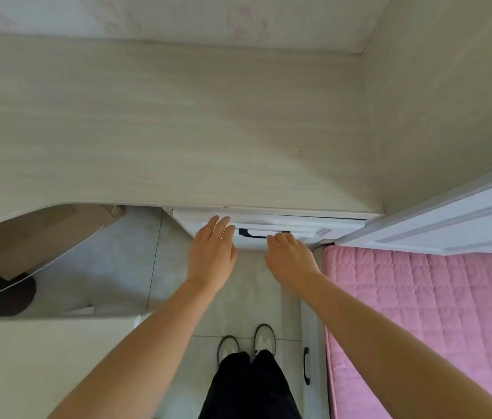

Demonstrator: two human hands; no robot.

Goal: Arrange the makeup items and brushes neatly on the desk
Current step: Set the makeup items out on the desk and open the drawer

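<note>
desk (163,131): pale wood-grain
drawer (314,226): white
handle (253,234), between fingertips: black
mattress (420,313): pink, quilted
trousers (247,388): black

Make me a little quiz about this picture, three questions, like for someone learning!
1. True or false: the right hand has its fingers at the black handle of the white drawer.
2. What lies on the desk top? A) brushes B) nothing to be seen C) a cup
3. What colour is the quilted mattress on the right?

Key: 1. True. 2. B. 3. Pink.

The left hand is open and flat, beside the handle.
</note>
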